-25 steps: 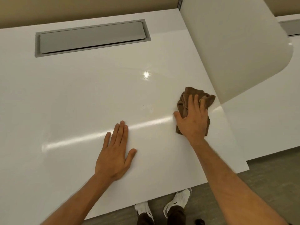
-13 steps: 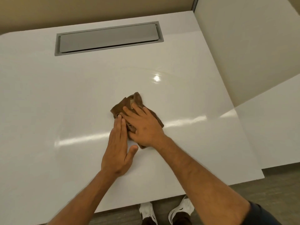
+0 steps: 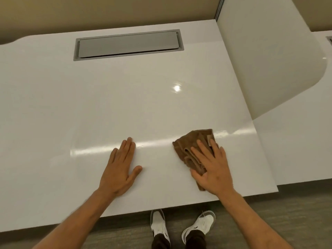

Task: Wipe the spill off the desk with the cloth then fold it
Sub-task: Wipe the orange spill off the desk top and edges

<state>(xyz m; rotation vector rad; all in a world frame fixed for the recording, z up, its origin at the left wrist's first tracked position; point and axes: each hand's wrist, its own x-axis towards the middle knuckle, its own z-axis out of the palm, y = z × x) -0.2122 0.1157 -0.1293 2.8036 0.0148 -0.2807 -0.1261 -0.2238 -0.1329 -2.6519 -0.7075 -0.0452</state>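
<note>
A crumpled brown cloth [image 3: 190,146] lies on the glossy white desk [image 3: 125,105], near its front right part. My right hand [image 3: 213,166] presses flat on the cloth with straight, spread fingers, covering its right and near side. My left hand [image 3: 120,168] rests flat on the bare desk to the left of the cloth, palm down, fingers together, about a hand's width away from it. No spill shows plainly on the shiny surface; only light reflections are visible.
A grey rectangular cable hatch [image 3: 128,44] is set into the desk at the back. A white divider panel [image 3: 260,60] rises along the desk's right side. The desk's front edge runs just below my wrists, with my white shoes [image 3: 159,225] on the floor beneath.
My right hand has slid the cloth from beside my left hand's fingertips to the right and nearer the front edge. My left hand has stayed flat on the desk.
</note>
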